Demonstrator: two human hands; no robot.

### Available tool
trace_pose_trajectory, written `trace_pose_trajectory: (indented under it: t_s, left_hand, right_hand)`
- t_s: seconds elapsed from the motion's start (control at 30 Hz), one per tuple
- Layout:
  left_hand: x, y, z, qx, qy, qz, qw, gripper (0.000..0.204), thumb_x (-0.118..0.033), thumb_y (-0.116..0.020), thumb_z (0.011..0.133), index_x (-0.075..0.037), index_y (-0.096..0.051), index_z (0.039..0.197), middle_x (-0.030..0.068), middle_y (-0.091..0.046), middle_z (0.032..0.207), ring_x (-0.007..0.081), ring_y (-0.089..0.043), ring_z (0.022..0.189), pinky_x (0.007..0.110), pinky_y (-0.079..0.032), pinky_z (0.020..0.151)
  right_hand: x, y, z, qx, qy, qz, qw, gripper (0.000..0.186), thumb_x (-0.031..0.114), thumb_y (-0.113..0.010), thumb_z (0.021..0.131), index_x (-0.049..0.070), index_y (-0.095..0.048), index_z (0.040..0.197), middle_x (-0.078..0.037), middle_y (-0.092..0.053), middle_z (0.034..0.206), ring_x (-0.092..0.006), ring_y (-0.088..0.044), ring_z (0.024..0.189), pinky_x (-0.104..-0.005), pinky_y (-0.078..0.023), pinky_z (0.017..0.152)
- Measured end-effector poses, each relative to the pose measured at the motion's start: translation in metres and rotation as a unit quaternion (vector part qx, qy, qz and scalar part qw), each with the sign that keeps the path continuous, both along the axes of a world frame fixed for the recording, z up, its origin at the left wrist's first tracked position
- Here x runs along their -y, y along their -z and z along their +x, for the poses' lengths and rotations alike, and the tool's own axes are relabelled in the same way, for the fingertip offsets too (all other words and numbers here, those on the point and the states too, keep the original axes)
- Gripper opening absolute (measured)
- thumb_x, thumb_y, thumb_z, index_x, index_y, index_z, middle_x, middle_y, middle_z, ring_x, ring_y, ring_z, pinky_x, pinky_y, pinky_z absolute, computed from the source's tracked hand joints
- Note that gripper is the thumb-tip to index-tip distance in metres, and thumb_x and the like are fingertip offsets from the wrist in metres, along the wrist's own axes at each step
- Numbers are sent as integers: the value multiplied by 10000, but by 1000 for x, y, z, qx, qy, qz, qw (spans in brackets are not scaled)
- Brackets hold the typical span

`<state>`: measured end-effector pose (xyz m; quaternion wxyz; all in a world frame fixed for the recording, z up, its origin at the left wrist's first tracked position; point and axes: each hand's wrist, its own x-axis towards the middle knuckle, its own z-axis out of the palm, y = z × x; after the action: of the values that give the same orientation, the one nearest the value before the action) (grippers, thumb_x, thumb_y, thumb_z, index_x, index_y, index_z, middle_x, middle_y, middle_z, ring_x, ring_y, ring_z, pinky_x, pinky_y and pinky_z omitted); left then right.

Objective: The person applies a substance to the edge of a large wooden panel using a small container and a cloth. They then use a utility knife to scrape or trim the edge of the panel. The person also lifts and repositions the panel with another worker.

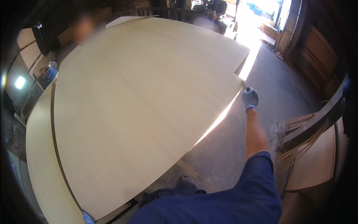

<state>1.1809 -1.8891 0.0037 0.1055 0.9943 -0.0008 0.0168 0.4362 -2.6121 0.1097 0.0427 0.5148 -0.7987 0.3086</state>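
A broad, pale, thin wood sheet (pixel 141 89) fills the middle of the view, its right side cut by a notch. My right hand (pixel 250 98), in a light grey glove, reaches out along that side. Its fingers are closed at the edge beside the notch, where a small brownish strip sticks out. At the near left corner, my left hand (pixel 88 218), also gloved, pinches the sheet's edge; the picture's rim cuts off most of it. Under the sheet's left side lies another pale sheet (pixel 41 149), with a dark gap line between them.
A co-worker (pixel 84 31), blurred, is at the far left corner. To the right, thin wood strips (pixel 298 149) jut out by a curved beam (pixel 317 123) above the concrete floor (pixel 279 86). A blue container (pixel 49 74) stands at left. Bright light enters a doorway (pixel 257 18) at the back.
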Motion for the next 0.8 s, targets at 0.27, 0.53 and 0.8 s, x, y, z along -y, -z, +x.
trace_pose_trajectory:
  t_s: [0.27, 0.53, 0.8]
  left_hand:
    - [195, -60, -164, -131, 354, -450, 809, 442, -164, -535, 995, 33, -461, 1383, 147, -541, 1342, 200, -541, 1215, 317, -429, 1029]
    - [378, -157, -305, -424, 609, -316, 592, 275, -180, -568, 983, 51, -617, 1124, 135, -724, 913, 209, -711, 835, 318, -544, 806]
    - [349, -123, -247, -320, 370, -491, 721, 393, -293, -559, 1011, 72, -580, 1155, 113, -691, 820, 155, -659, 717, 285, -534, 674]
  right_hand:
    - [-90, -24, 129, 599, -467, -33, 649, 156, 8, -514, 915, -29, -587, 1048, -122, -652, 892, -208, -673, 761, -347, -583, 689]
    - [-258, -21, 268, 683, -514, 289, 431, 291, 92, -603, 958, -9, -572, 1229, -49, -639, 1106, -108, -577, 986, -270, -476, 892]
    - [-271, 200, 83, 699, -17, 501, 510, 577, 426, -621, 938, 11, -525, 1327, -194, -670, 1121, -297, -678, 916, -438, -556, 843]
